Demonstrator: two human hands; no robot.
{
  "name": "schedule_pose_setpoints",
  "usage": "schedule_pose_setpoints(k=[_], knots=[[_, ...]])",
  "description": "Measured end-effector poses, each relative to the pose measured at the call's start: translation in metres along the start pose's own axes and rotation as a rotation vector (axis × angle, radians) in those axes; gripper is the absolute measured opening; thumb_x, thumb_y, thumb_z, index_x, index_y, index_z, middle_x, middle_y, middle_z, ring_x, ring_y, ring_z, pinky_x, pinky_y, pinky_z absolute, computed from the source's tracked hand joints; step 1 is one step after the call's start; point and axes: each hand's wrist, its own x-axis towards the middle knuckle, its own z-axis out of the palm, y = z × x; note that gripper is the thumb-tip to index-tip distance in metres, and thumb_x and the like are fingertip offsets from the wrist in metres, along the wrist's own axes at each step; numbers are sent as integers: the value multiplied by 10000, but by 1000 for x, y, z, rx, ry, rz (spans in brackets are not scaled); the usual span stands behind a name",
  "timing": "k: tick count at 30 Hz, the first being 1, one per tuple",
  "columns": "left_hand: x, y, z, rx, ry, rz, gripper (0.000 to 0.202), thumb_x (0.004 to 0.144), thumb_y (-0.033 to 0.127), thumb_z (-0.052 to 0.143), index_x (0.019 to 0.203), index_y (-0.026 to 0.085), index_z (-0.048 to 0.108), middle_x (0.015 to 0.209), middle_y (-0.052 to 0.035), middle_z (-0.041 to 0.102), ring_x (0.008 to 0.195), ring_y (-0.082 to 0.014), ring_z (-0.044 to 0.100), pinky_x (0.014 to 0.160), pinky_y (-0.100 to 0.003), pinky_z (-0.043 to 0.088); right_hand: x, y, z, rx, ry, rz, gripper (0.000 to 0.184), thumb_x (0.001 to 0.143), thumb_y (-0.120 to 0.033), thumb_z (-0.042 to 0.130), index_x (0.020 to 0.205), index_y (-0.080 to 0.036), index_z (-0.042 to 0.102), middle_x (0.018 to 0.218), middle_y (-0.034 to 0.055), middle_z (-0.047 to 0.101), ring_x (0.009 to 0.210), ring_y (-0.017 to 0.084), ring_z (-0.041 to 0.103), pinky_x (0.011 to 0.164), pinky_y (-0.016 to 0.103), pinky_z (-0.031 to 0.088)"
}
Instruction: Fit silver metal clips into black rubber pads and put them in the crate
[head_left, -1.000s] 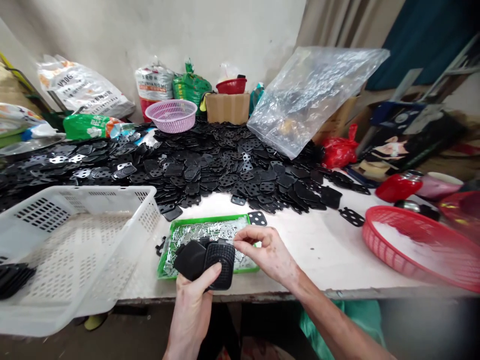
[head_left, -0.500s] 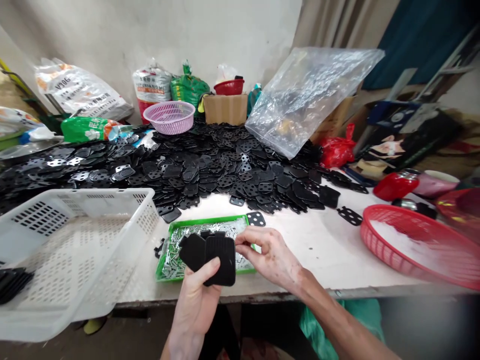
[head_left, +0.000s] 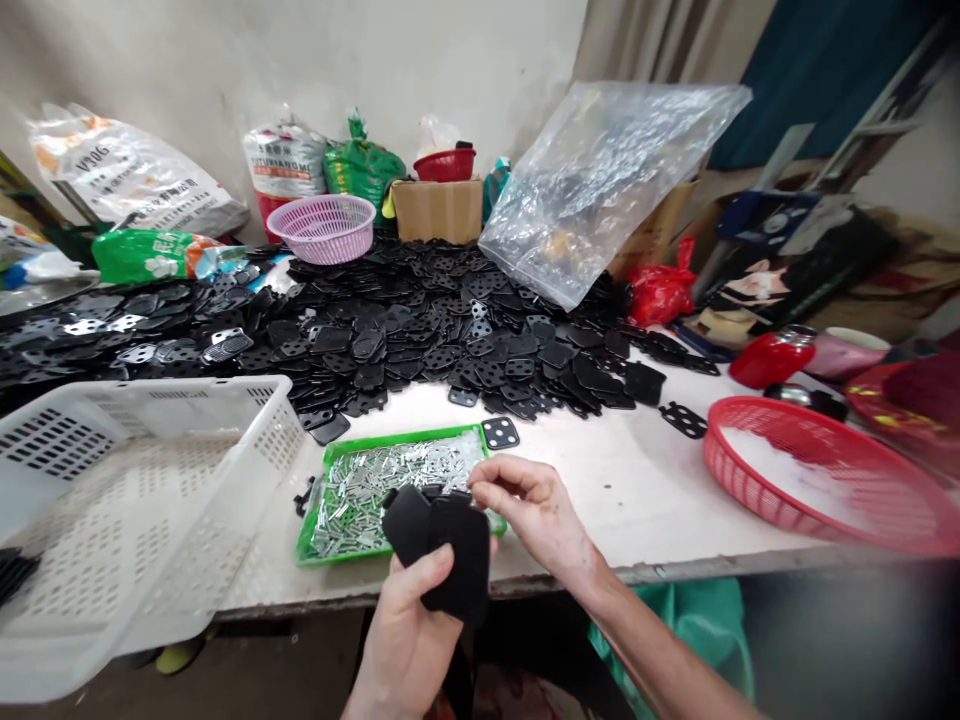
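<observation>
Currently gripping black plates [head_left: 459, 560] with the left hand [head_left: 420, 612], over the near edge of the desk [head_left: 637, 500]; pinching closed the fingers [head_left: 517, 470] of the right hand [head_left: 546, 512], cannot tell on what; beside the plates' top-right corner.

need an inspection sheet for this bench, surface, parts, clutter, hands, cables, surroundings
Surface: white tabletop, a small dark mark.
Job's things: held black plates; green tray of small metal pieces behind them.
Clutter: black heap, white crate, red basket with white contents.
Left hand: gripping the plates.
Right hand: fingertips pinched near the plates' upper edge; anything between too small to tell.
Cables: nothing seen.
Surroundings: sacks, cardboard box, wall behind.
</observation>
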Motion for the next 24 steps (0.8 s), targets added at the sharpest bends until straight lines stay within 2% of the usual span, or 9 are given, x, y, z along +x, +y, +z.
schedule_pose_setpoints(k=[2, 5, 9, 15, 19, 24], knots=[[-1, 4, -2, -37, 74, 44, 437, 689, -55, 664, 1048, 190, 705, 886, -73, 767, 776, -258, 742, 693, -335, 622, 0, 8, -1, 228, 33, 116, 119, 790, -280, 693, 785, -161, 698, 643, 8, 650, 564, 126, 571, 557, 232, 434], [2, 14, 0, -29, 134, 95, 379, 713, -69, 618, 1003, 156, 709, 922, -97, 767, 777, -247, 741, 702, -334, 624, -1, 15, -2, 386, 54, 153, 185, 785, -334, 726, 799, -150, 705, 723, 30, 690, 521, 96, 554, 538, 218, 429], [4, 17, 4, 29, 15, 60, 344, 719, -38, 642, 1026, 105, 707, 1045, -162, 744, 813, -276, 738, 659, -325, 621, -4, 13, 2, 313, 68, 132, 173, 759, -316, 754, 805, -152, 723, 604, -3, 637, 527, 101, 545, 542, 214, 422], [6, 10, 4, 39, -132, 110, 527, 719, 3, 707, 1203, 207, 667, 1032, -93, 755, 934, -257, 722, 820, -331, 598, -7, 6, 6, 267, 62, 96, 130, 782, -297, 733, 788, -168, 726, 678, 6, 674, 542, 100, 554, 548, 217, 450], [6, 11, 3, 31, -82, 122, 544, 714, 0, 711, 1208, 222, 660, 1025, -89, 757, 923, -260, 725, 790, -330, 608, -9, 8, 5, 291, 93, 49, 98, 794, -280, 736, 822, -186, 731, 696, -3, 683, 549, 95, 567, 556, 206, 453], [6, 19, -2, -20, -6, 66, 371, 701, -34, 669, 1017, 151, 724, 1002, -117, 761, 809, -255, 740, 708, -321, 620, -12, 7, 2, 358, 88, 24, 76, 830, -264, 716, 849, -190, 725, 778, 12, 711, 553, 85, 567, 573, 207, 449]])
